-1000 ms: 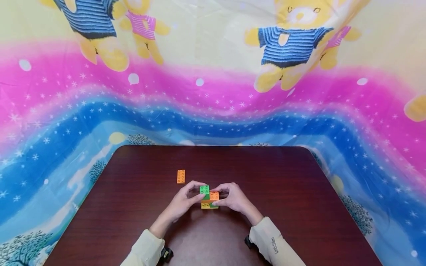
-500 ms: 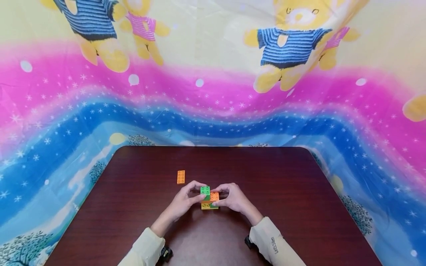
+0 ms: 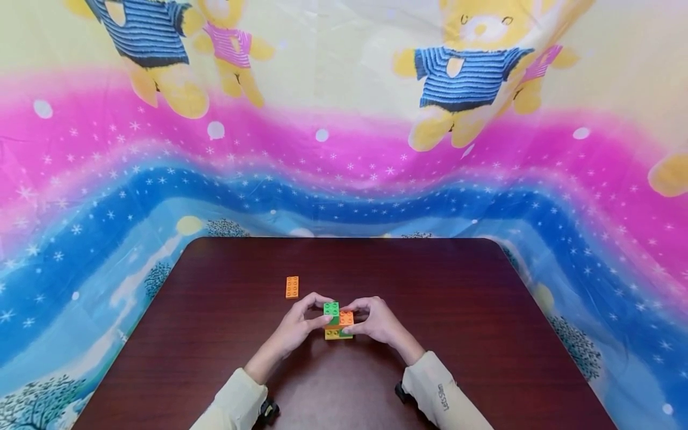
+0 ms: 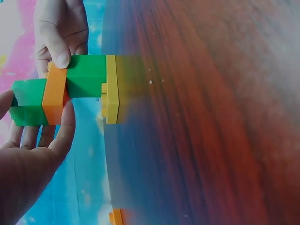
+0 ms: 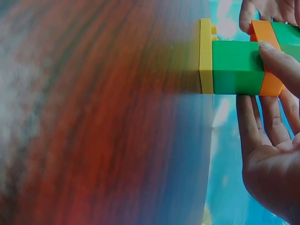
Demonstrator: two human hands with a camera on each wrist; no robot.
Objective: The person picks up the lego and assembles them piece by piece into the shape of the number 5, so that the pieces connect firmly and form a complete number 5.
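Note:
A small stack of toy building bricks stands between the two hands on the table. Lowest is a yellow plate (image 4: 112,89), with a lower green brick (image 5: 236,68) on its right half. Above that lies an orange plate (image 3: 346,319), overhanging to the left. An upper green brick (image 3: 331,311) sits on the orange plate's left half. My left hand (image 3: 290,327) pinches this upper brick between thumb and fingers. With its thumb in front and fingers behind, my right hand (image 3: 380,322) grips the orange plate and steadies the lower green brick.
A loose orange plate (image 3: 292,287) with studs up lies beyond the left hand on the dark wood table (image 3: 457,298). A printed cloth (image 3: 322,161) with bears and snowflakes hangs behind and around the table's edges.
The upper green brick has shifted very slightly to the right and down with the left fingers. Both hands keep their hold, and the loose orange plate stays put.

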